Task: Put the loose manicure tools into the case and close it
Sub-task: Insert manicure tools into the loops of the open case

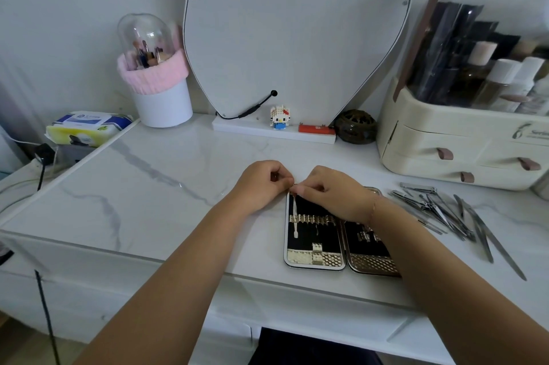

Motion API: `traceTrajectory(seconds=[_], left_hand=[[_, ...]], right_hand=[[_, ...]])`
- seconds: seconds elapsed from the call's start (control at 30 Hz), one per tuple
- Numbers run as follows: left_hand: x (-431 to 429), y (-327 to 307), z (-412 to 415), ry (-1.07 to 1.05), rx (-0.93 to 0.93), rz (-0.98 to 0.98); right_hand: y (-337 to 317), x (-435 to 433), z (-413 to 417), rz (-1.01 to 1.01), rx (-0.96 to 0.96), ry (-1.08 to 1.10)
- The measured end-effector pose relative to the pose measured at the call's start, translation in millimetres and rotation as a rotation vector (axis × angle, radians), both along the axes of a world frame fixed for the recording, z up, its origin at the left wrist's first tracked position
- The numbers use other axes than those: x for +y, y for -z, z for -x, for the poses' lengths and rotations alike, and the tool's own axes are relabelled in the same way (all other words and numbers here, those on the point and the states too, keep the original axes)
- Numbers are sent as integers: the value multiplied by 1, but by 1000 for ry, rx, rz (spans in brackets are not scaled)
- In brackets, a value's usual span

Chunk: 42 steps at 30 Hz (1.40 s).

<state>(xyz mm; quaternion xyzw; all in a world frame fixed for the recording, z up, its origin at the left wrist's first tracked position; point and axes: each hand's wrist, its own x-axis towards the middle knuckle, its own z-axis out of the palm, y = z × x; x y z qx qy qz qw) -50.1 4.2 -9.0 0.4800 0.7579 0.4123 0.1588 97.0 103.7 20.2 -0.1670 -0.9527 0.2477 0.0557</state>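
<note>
Near the table's [178, 174] front edge the case [315, 257] lies open, with loose tools [439, 207] heaped to its right. At its far-left corner my right grip [329, 195] pinches a thin pick [294, 207], probably seating it. My left grip [261, 183] is curled beside it, on what I cannot tell.

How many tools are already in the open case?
1: a thin tool under the elastic strip in the left half of the case. The right forearm covers part of the right half, so more may be hidden.
</note>
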Motion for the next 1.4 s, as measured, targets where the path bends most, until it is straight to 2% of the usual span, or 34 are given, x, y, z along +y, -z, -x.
traceTrajectory(seconds=[0.2,0.37,0.5,0.6,0.7,0.77,0.9,1.13,1.3,1.4], left_hand=[[0,0,-1,-1,-14,6],[0,-1,-1,0,-16,9],[1,0,-1,2,2,10],[1,2,0,19,-11,-6],[1,2,-1,22,-60,-37],[0,1,-2,29,-76,-34],[-1,0,-1,63,-95,-9],[-2,-1,-4,62,-98,12],[-1,-1,-4,74,-46,39],[-1,-3,-4,88,-80,42]], right_hand=[[-4,-3,-8,-15,-85,-57],[-4,-4,-11,51,-55,-23],[-8,4,-31,92,192,111],[-12,29,-76,18,324,331],[-13,52,-125,-50,260,550],[-10,57,-143,-69,171,607],[-2,52,-147,-109,87,561],[4,55,-138,-145,48,592],[5,53,-139,-130,101,603],[8,52,-139,-133,116,611]])
